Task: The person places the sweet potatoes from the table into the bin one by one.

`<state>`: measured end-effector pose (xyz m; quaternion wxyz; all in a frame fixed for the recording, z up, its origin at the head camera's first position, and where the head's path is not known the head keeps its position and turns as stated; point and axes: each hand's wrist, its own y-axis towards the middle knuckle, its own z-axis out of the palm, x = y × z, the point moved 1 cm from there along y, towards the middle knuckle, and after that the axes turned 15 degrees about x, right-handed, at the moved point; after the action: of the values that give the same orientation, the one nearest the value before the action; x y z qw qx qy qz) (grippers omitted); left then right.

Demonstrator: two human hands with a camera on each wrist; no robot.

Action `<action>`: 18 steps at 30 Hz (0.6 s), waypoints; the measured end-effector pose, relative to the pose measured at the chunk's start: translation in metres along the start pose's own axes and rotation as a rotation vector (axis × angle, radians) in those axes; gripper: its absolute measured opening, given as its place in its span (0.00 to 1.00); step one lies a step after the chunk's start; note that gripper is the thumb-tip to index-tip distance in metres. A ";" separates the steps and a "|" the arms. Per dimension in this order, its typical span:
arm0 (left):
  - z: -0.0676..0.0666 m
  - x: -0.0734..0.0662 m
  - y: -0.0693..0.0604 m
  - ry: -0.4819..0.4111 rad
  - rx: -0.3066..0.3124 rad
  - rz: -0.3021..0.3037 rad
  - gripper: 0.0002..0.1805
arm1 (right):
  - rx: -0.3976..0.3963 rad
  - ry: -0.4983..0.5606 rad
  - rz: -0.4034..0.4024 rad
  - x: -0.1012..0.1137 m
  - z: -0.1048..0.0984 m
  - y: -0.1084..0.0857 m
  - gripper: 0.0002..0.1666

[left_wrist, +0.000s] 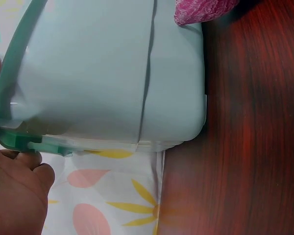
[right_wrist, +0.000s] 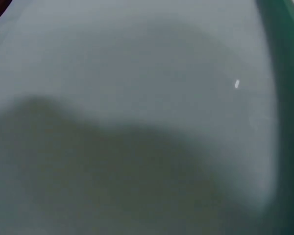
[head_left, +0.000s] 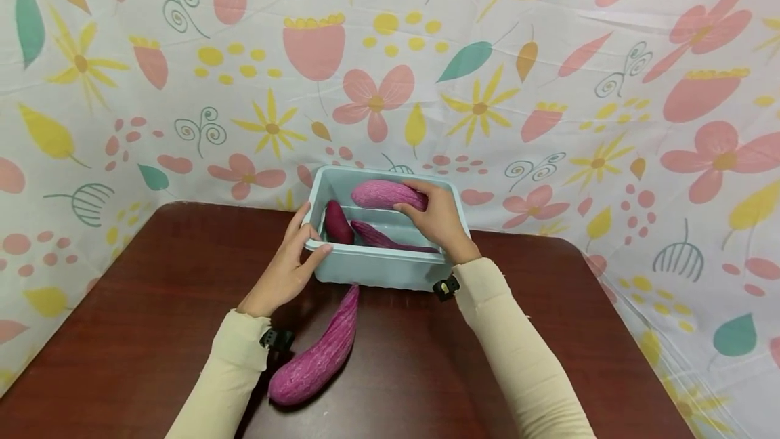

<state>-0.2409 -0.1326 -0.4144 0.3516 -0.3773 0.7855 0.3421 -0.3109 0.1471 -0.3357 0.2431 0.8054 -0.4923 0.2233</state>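
A light blue plastic bin (head_left: 378,269) stands toward the back of the table. My left hand (head_left: 283,276) grips its rim at the front left corner, with the thumb along the front; the left wrist view shows that hand (left_wrist: 17,188) at the green-looking rim. Inside the bin's opening, my right hand (head_left: 435,215) holds a pinkish-purple striped eggplant (head_left: 380,194) by its right end. Below it lie a dark purple eggplant (head_left: 337,223) and a slender, tapering one (head_left: 380,238). The bin's wall fills the right wrist view, hiding the right hand there.
Another striped purple eggplant (head_left: 317,358) lies on the dark wooden table (head_left: 414,371) in front of the bin, its narrow tip near the bin's base. A flower-printed cloth (head_left: 378,53) hangs behind the table's far edge.
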 end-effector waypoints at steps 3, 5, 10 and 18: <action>0.001 0.000 0.000 0.001 0.002 -0.004 0.11 | -0.011 0.004 0.028 -0.002 0.001 0.000 0.30; 0.002 0.000 0.000 0.007 -0.002 -0.005 0.11 | -0.013 0.012 0.048 -0.003 0.002 0.000 0.31; 0.002 0.000 0.001 0.015 -0.009 0.006 0.12 | -0.010 0.000 0.079 -0.004 0.003 0.000 0.30; 0.000 0.002 0.001 0.024 -0.010 0.016 0.11 | 0.003 0.015 0.071 -0.003 0.003 -0.003 0.27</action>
<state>-0.2426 -0.1327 -0.4157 0.3376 -0.3766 0.7910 0.3443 -0.3088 0.1487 -0.3409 0.2376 0.7862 -0.5183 0.2383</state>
